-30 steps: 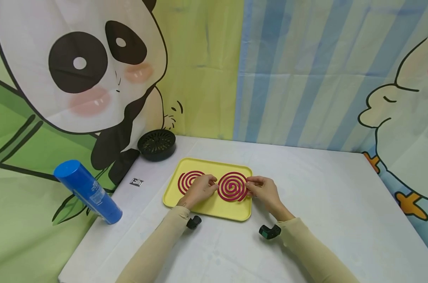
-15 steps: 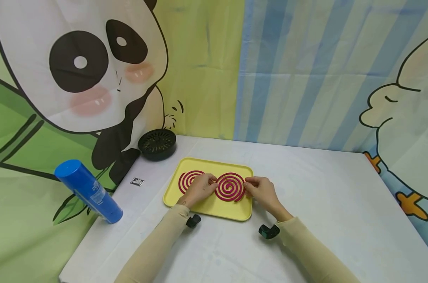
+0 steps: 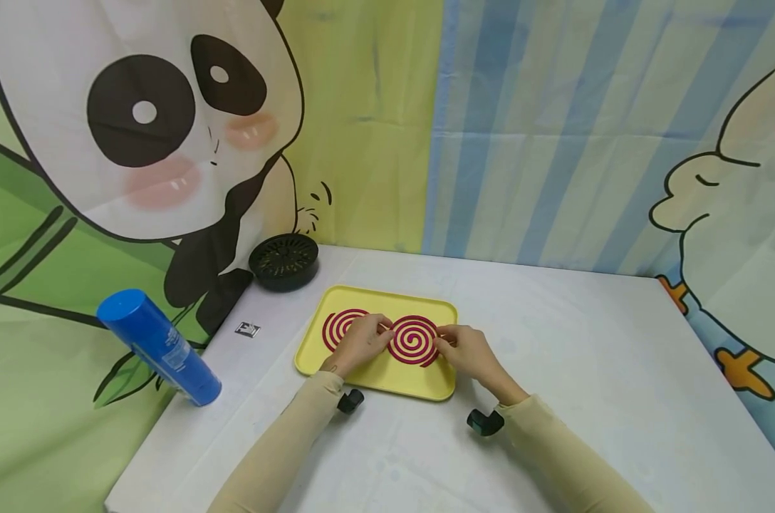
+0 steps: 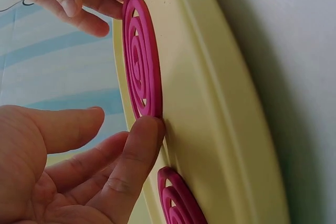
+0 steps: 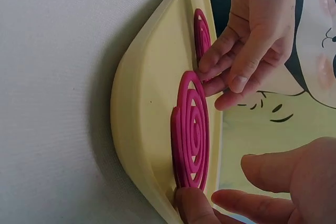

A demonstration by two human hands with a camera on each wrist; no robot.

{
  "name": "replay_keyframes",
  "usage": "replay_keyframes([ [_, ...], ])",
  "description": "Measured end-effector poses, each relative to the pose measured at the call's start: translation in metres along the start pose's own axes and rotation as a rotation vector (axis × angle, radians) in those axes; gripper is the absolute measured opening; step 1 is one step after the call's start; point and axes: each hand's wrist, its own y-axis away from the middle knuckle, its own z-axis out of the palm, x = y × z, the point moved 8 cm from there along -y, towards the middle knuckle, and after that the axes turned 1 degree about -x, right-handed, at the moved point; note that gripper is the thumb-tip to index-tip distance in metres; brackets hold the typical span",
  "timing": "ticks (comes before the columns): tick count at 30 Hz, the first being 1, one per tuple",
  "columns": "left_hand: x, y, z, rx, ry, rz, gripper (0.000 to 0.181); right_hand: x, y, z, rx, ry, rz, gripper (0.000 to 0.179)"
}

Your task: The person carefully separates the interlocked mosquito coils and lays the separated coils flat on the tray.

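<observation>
Two magenta mosquito coils lie flat, side by side, on a yellow tray (image 3: 394, 379). My left hand (image 3: 360, 343) reaches over the left coil (image 3: 331, 329), partly covering it. In the left wrist view its index fingertip touches the near edge of the right coil (image 4: 153, 80), while the thumb stays apart. My right hand (image 3: 472, 350) is at the opposite edge of that right coil (image 3: 413, 340). The right wrist view has one fingertip (image 5: 191, 203) against the coil's rim, with the thumb held away. Neither hand pinches the coil.
A black round slotted holder (image 3: 283, 263) stands at the back left of the white table (image 3: 593, 356). Small metal stands (image 3: 248, 329) lie in front of it. A blue spray can (image 3: 159, 349) stands at the left edge. Printed curtains rise behind the table.
The right coil has slid a little to the left on the tray, up to my left fingertips. My right hand has moved left with it; the left hand has stayed nearly in place.
</observation>
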Motion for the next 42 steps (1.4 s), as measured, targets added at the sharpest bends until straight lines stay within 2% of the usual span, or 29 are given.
replay_keyframes([
  [16,0.0,0.003,0.001,0.003,0.027,-0.004,0.028,-0.007,0.005,0.003,-0.009,0.03,-0.019,0.038],
  [23,-0.001,0.003,-0.001,0.016,0.01,-0.023,0.027,-0.01,0.003,0.002,-0.02,0.02,-0.036,0.038],
  [32,-0.002,0.003,-0.004,0.017,-0.026,-0.017,0.022,-0.003,0.008,-0.001,-0.06,-0.028,0.035,0.042],
  [36,0.006,0.002,-0.007,0.025,-0.006,-0.015,0.022,-0.004,0.01,-0.013,-0.043,-0.036,0.022,0.045],
  [42,0.029,-0.005,-0.022,0.077,-0.026,0.06,0.025,0.001,0.008,-0.043,-0.003,-0.073,0.001,0.044],
])
